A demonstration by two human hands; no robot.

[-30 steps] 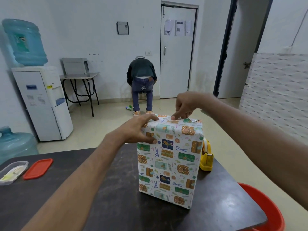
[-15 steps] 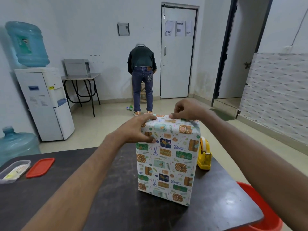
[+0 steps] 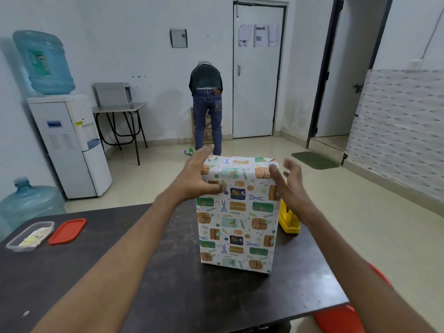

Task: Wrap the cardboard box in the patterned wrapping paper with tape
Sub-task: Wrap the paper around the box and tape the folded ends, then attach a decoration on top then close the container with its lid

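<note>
The box [image 3: 236, 219], covered in white paper with green, orange and blue prints, stands upright on the dark table [image 3: 168, 284]. My left hand [image 3: 195, 177] cups its upper left edge, thumb pressed on the front face, fingers spread behind the top corner. My right hand [image 3: 287, 182] hovers at the upper right edge with fingers apart, slightly blurred, holding nothing. A yellow tape dispenser [image 3: 289, 221] sits on the table just right of the box, partly hidden by my right wrist.
A clear plastic container [image 3: 30, 235] and its red lid [image 3: 67, 230] lie at the table's left. A red tub [image 3: 341, 318] sits on the floor past the right table corner. A person [image 3: 207, 104] bends over near the far door. Water dispenser [image 3: 69, 145] stands left.
My right hand has lifted off the top of the box and come down to its right side, fingers spread. My left hand's fingers have opened off the top corner. The person behind has bent forward.
</note>
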